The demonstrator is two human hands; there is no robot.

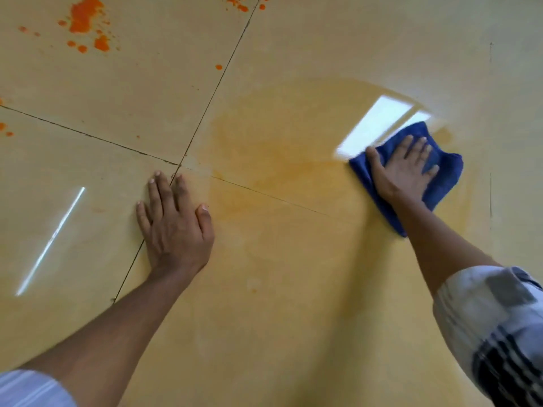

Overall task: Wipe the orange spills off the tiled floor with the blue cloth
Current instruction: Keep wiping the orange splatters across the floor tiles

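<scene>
My right hand (404, 168) presses flat on the blue cloth (443, 183) at the right of the beige tiled floor (293, 289), fingers spread over it. A pale orange smear (279, 160) fans out over the tiles between my two hands. My left hand (173, 221) lies flat and empty on the floor beside the crossing of the tile joints. Bright orange spills (86, 17) sit at the far left, with several smaller drops (238, 2) along the top edge and a few spots (6, 129) at the left edge.
Dark tile joints (97, 138) cross near my left hand. Window light reflects off the glossy floor as a bright patch (379, 124) next to the cloth and a thin streak (50, 242) at the left. Striped sleeves cover both upper arms.
</scene>
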